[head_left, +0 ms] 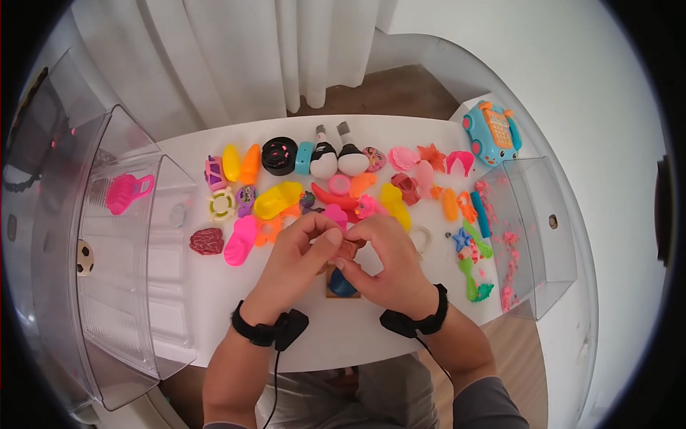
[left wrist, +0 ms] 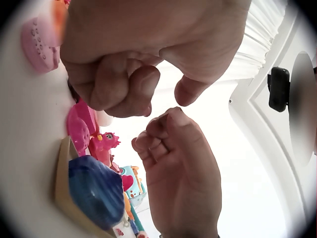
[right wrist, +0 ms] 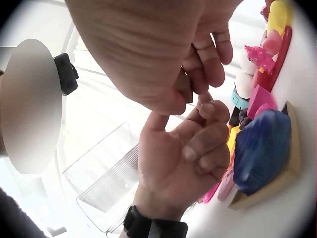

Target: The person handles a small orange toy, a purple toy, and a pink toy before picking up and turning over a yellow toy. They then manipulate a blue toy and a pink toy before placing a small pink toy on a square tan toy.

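Note:
Both hands meet above the front middle of the white table. A small reddish-brown piece (head_left: 346, 249) sits between their fingertips; its kind cannot be told. My right hand (head_left: 386, 261) pinches it with thumb and fingers, and a brown bit of the piece (right wrist: 184, 88) shows between them in the right wrist view. From the other side my left hand (head_left: 304, 250) grips it with thumb and forefinger, the other fingers curled in. Under the hands stands a shallow wooden box (right wrist: 293, 144) holding a streaked dark blue lump (left wrist: 96, 188), partly hidden by the hands in the head view.
Many toys lie beyond the hands, among them a yellow shoe-shaped toy (head_left: 277, 200), a pink one (head_left: 241, 239) and a dark red brain-like piece (head_left: 206, 242). Clear bins stand left (head_left: 118, 286) and right (head_left: 536, 229). A toy telephone (head_left: 493, 134) sits at the back right.

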Demonstrator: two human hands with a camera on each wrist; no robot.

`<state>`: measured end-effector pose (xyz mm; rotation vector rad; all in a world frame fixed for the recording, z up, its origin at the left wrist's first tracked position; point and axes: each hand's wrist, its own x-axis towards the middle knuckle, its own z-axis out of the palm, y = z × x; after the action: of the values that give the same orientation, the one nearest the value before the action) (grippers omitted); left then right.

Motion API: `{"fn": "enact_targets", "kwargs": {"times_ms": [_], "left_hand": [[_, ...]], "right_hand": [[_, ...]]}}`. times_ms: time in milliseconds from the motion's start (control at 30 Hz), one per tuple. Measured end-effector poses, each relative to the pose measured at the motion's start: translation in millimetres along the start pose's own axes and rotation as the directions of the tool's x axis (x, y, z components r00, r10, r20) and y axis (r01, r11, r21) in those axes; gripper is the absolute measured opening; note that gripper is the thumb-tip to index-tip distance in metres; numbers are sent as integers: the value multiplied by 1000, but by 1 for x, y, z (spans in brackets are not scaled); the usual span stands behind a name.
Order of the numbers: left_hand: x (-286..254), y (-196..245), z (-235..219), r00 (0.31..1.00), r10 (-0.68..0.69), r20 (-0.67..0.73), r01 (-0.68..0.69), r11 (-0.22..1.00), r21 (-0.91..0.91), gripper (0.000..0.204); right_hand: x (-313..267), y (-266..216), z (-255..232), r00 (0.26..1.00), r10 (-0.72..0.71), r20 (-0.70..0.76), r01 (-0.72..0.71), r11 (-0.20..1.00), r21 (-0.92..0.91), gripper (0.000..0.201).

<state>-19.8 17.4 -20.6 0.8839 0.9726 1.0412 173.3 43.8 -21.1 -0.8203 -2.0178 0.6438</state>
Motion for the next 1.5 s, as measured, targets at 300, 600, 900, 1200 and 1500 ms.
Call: {"fn": "enact_targets", "kwargs": {"times_ms": [300, 600, 900, 1200, 1500], "left_hand": [[-1, 0, -2, 986, -62, 157, 59, 998, 27, 29], [5, -2, 1, 974, 90, -207, -98, 995, -28, 20], [8, -5, -4, 898, 337, -282, -231, 908, 350, 32], [2, -12, -7, 863, 486, -138, -115, 454, 883, 23], [-2, -13, -5, 893, 412, -181, -8, 417, 909, 19]], "right_hand": [[0, 4, -8, 995, -100, -28, 97, 990, -105, 44], [1, 21, -17, 979, -74, -188, 27, 970, -242, 34], [3, 36, -23, 948, -42, -314, -73, 936, -344, 26], [5, 38, -23, 969, 11, -247, -104, 926, -364, 27], [6, 46, -28, 959, -16, -284, -118, 886, -449, 25]]}}
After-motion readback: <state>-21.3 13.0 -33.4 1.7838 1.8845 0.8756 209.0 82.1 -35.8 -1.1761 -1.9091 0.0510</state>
